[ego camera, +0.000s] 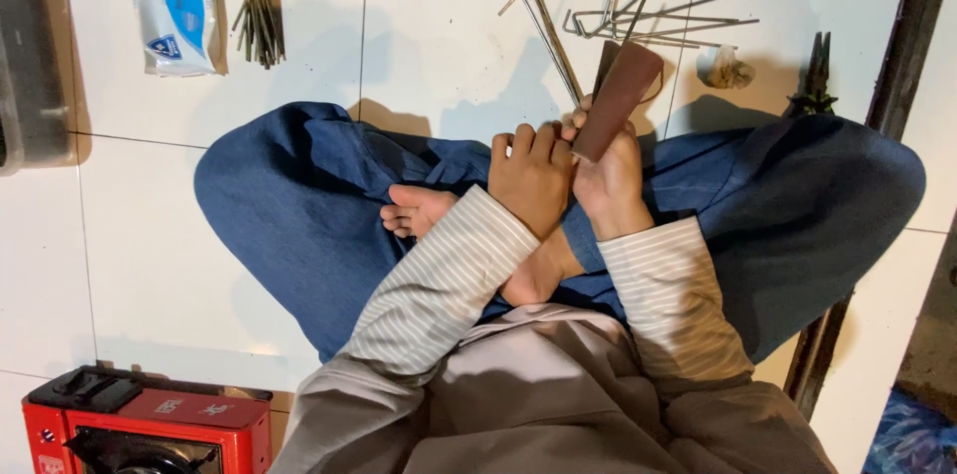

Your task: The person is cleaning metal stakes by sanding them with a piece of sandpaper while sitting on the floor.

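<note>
— Holding the brown strip (618,95) in our right hand (610,180), fingers clamped on its lower end, above our lap; the left hand (530,175) rests closed beside it.

— It looks light, thin and bendy, likely abrasive. We'd grip low, pinching both edges.

— Bent rods (648,20) lie just beyond.

This looked like a makeshift floor workshop, probably in a home. The person sat cross-legged on a white tiled floor (150,235), and tools lay all about: bent metal rods (648,20) spread in a heap, a bundle of thin sticks or wires (259,5), dark pliers (817,75) by the edge. A red portable gas stove (150,424) sat nearby, and a plastic packet (177,0) lay further off.
</note>
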